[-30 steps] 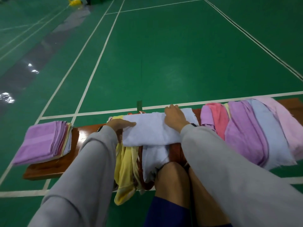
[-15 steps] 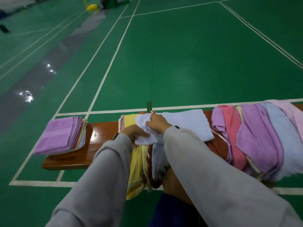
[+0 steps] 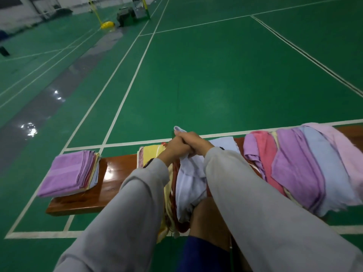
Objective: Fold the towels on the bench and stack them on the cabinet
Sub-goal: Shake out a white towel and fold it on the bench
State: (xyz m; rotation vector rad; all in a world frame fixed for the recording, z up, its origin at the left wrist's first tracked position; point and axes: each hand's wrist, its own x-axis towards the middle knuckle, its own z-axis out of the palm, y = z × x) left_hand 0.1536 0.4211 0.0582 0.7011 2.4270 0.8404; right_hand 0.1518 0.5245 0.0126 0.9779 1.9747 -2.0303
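The 2 hands meet over the middle of the desk [image 3: 117, 169]. The left hand [image 3: 175, 149] and right hand [image 3: 194, 141] are pressed together, and both are curled round the same bunched edge of the pale blue towel [image 3: 189, 181]. 1 corner of the towel pokes up just above the knuckles.

From that grip the towel drops straight back toward the person. Its long axis runs across the desk, from the far edge to the near edge, and its loose end hangs off the near edge beside the bare knee [image 3: 208, 216]. A flat part of it lies on the desk just right of the hands. Both hands are at the same end, so neither is nearer. The free end sits below and behind them, so the fold likely needs the hands to part along that edge.

Under the towel lies a yellow towel [image 3: 152, 153], also draped over the near edge. The folded stack [image 3: 68, 173] sits at the desk's left end, on the left hand's side and well apart from it. The unfolded pile [image 3: 306, 165] covers the right end. No cabinet is in view.

The desk is glossy brown wood on a green court floor [image 3: 216, 75] with white lines, and a yellow post base [image 3: 107, 24] stands far off.
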